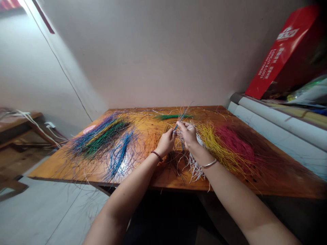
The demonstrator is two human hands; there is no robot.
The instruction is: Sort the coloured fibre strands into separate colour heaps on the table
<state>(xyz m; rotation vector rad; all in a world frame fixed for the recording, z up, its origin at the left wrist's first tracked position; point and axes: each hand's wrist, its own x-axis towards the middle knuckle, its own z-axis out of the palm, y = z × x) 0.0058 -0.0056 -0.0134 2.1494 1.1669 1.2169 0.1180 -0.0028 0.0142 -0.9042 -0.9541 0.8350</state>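
While the left grip [166, 141] and right grip [188, 134] are clamped on 1 thin multicoloured strand bundle [181, 117] above the surface [53, 166], evening its strands seems the step in hand; the next move likely calls for a steady left pinch.

Above your left hand [166, 141] and right hand [188, 134] you have open air, bounded ahead by the wall [153, 64]. Low over the counter [48, 170], loose strands crowd you: orange strands [152, 137] beside your left, white strands [196, 166] beneath your right wrist, yellow strands [217, 144] and magenta strands [237, 146] farther right. Blue strands [124, 153] sprawl leftward; green strands [166, 117] lie beyond your hands. The counter's front left corner offers you bare wood. A red box [276, 58] rises beyond the right edge.
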